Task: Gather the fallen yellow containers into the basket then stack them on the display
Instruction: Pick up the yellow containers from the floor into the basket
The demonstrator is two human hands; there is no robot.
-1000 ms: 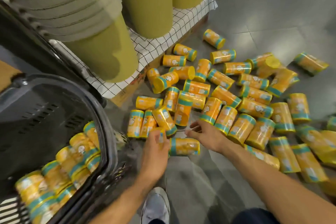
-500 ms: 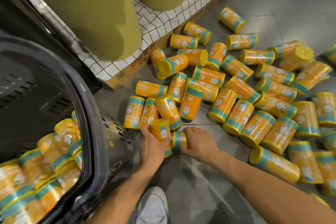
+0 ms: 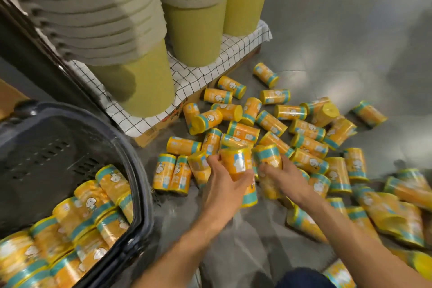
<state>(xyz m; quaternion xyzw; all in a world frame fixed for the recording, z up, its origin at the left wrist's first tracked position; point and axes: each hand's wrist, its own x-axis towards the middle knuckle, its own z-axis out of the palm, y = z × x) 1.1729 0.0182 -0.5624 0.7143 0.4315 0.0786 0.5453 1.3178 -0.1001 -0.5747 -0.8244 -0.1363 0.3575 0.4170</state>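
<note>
Two containers are in hand right now, one to each side. The left hand (image 3: 224, 184) has its fingers (image 3: 214, 161) curled over the top of a yellow container (image 3: 236, 163) with the thumb under it, clamped on it and lifting it clear of the heap. The right hand (image 3: 284, 176) is wrapped round a second container (image 3: 266, 158) just beside the first; its fingers look closed on it, though motion blur hides exactly how, and there may be another blurred container low against the palm.

Around the hands, the fallen containers (image 3: 306, 128) lie all over the grey floor (image 3: 339, 30), mostly on their sides, touching and overlapping, from the foot of the display out to the right edge of view. A pair (image 3: 171, 174) lies side by side close to the basket.

At the left, the dark basket (image 3: 140, 184) holds a good layer of containers (image 3: 100, 201) along its near side, with bare plastic showing further back. So gathering looks perhaps a third done, by my reckoning; far more lie on the floor than in the basket.

Behind, the display platform with its checked cloth (image 3: 198, 72) carries only tall green bins (image 3: 145, 86); no yellow container stands on it, so stacking has not begun.
</note>
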